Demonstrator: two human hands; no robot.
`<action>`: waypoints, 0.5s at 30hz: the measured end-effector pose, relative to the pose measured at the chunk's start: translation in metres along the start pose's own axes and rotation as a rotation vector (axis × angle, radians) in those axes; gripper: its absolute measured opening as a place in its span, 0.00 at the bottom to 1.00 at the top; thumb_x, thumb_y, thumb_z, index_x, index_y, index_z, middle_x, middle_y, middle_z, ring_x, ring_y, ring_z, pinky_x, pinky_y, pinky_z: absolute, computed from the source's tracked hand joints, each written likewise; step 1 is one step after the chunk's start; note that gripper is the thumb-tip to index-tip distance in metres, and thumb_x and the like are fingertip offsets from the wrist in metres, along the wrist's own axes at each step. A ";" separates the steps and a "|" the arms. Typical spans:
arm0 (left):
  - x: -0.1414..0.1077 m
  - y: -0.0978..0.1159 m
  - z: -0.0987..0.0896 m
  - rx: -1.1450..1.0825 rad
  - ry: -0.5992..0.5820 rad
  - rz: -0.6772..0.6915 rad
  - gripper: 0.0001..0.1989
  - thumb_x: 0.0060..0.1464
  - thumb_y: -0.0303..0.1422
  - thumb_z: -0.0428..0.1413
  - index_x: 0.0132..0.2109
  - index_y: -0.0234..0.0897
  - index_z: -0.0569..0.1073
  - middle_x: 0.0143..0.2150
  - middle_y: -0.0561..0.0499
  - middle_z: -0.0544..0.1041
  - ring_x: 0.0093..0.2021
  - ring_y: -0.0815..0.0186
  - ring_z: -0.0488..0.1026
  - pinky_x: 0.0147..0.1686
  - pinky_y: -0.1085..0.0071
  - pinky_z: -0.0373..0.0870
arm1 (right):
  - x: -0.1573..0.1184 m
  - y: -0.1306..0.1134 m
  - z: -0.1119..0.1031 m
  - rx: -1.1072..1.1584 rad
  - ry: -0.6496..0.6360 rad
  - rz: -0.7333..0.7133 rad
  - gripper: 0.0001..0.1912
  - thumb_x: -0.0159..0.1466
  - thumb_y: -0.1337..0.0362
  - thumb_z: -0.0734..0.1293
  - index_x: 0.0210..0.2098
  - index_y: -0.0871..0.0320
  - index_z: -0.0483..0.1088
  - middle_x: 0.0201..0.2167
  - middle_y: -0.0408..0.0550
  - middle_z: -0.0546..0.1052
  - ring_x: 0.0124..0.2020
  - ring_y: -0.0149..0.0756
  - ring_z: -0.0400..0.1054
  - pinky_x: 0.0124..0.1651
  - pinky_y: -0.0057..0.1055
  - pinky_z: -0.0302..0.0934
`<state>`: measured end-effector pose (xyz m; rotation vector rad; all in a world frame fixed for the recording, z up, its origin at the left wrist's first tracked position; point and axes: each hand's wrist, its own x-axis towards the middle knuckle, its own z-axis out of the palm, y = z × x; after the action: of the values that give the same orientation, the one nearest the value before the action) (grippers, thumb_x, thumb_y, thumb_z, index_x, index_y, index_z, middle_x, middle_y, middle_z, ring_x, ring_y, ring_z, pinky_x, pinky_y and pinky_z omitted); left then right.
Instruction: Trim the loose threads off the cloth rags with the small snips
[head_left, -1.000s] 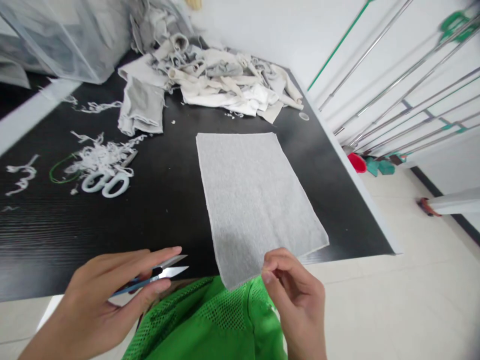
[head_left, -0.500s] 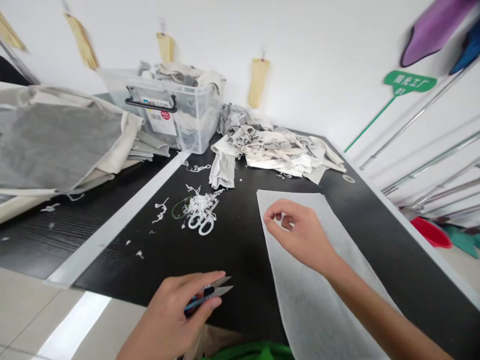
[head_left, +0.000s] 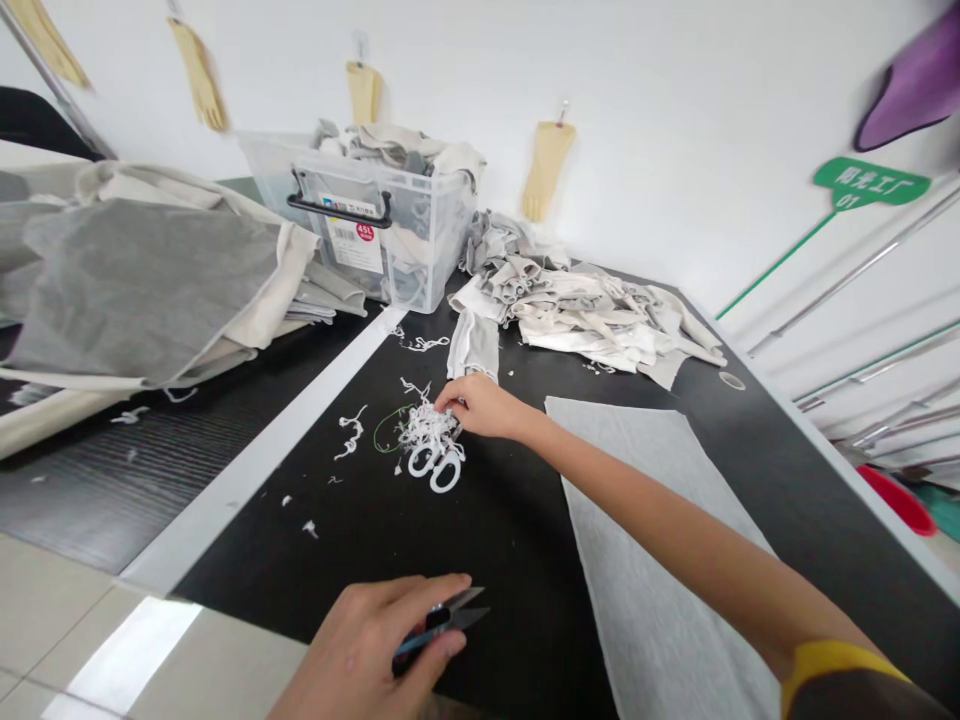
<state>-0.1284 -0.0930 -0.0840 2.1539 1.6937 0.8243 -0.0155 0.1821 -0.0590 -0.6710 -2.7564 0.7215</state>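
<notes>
While the left hand (head_left: pixel 382 640), bottom centre, grips thread snips (head_left: pixel 450 615) whose blades stand apart, pointing right, the right hand (head_left: pixel 484 407) is far nearer the white thread pile (head_left: pixel 426 428) left of centre. That pile lies just left of its curled fingertips; whether they pinch any thread, I cannot tell. Scissors (head_left: pixel 445 473) show ring handles below the pile; grey cloth (head_left: pixel 652 620) runs lengthwise down the lower right.

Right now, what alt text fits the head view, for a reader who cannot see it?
A person's right hand is at a pile of white thread scraps; the left hand holds small snips. A grey cloth lies on the black table.
</notes>
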 end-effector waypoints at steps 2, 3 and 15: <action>0.002 -0.001 -0.001 0.000 -0.006 0.009 0.18 0.61 0.44 0.58 0.57 0.57 0.73 0.46 0.60 0.83 0.38 0.67 0.81 0.40 0.73 0.81 | -0.001 -0.003 -0.002 -0.076 -0.016 -0.029 0.16 0.61 0.78 0.64 0.39 0.58 0.81 0.40 0.47 0.83 0.41 0.36 0.77 0.47 0.29 0.63; 0.002 -0.002 0.000 -0.002 -0.010 0.020 0.18 0.60 0.43 0.58 0.57 0.56 0.73 0.46 0.60 0.83 0.38 0.67 0.81 0.39 0.73 0.81 | -0.002 -0.005 -0.004 -0.119 -0.012 -0.027 0.13 0.63 0.74 0.65 0.41 0.57 0.81 0.39 0.47 0.83 0.41 0.38 0.77 0.47 0.30 0.64; 0.002 0.008 0.006 -0.001 -0.006 0.123 0.18 0.62 0.42 0.57 0.58 0.53 0.71 0.45 0.60 0.83 0.36 0.69 0.81 0.37 0.77 0.80 | -0.057 -0.010 -0.042 -0.253 0.136 -0.048 0.20 0.65 0.77 0.60 0.51 0.58 0.76 0.54 0.49 0.78 0.56 0.40 0.72 0.61 0.36 0.63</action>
<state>-0.1186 -0.0928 -0.0842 2.2762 1.5699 0.8493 0.0434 0.1646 -0.0226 -0.6707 -2.7507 0.3066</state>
